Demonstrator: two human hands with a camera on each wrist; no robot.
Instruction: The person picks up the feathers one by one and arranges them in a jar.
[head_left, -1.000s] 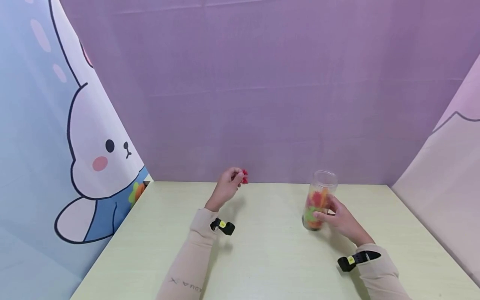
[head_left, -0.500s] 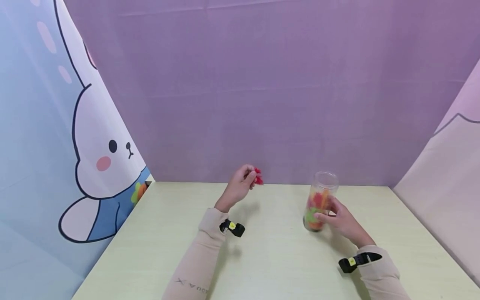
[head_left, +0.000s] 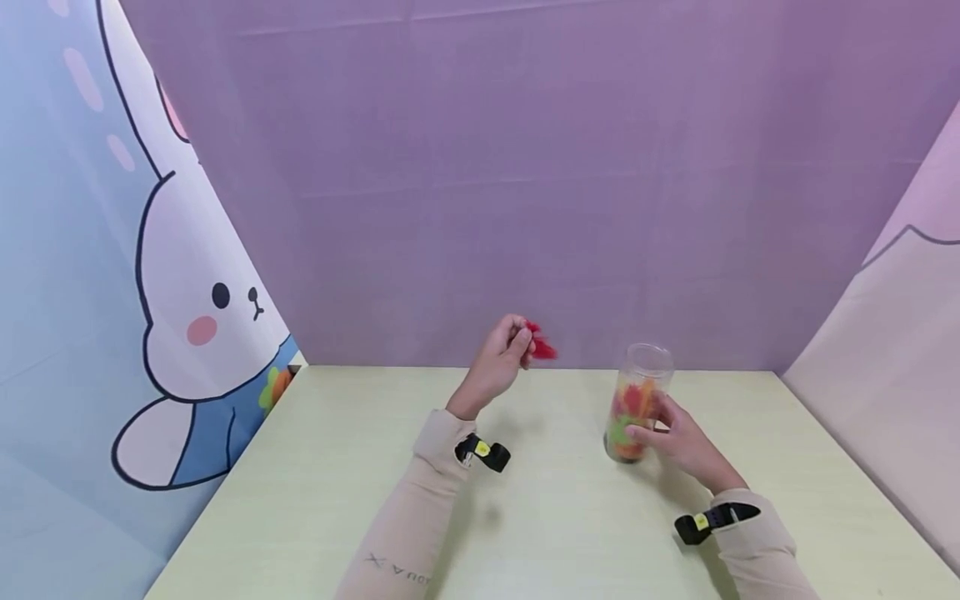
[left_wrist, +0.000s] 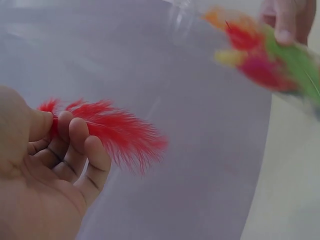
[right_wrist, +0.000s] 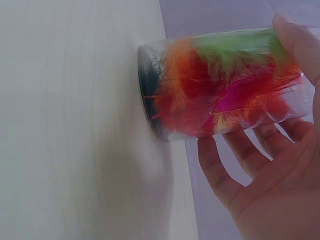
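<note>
A fluffy red feather [left_wrist: 122, 131] is pinched between the thumb and fingers of my left hand [head_left: 498, 358], raised over the back of the table. In the left wrist view its vane fans out to the right past my fingers. My right hand [head_left: 686, 442] grips a clear cylindrical jar [head_left: 649, 358] from its right side. Inside the jar sit feathers [right_wrist: 215, 90] in red, orange, green, magenta and yellow, with a dark patch near the base. The jar stands near upright, its base at the tabletop. Its top portion shows only clear wall.
The pale wooden table [head_left: 570, 517] reaches back to a purple cloth wall [head_left: 480, 183]. A blue panel with a cartoon rabbit [head_left: 195, 292] rises on the left, a pale panel [head_left: 892, 375] on the right. Both wrists wear black straps with small cameras.
My left hand has moved to the right and slightly up with the red feather, closer to the jar. The right hand and the jar have stayed in about the same place.
</note>
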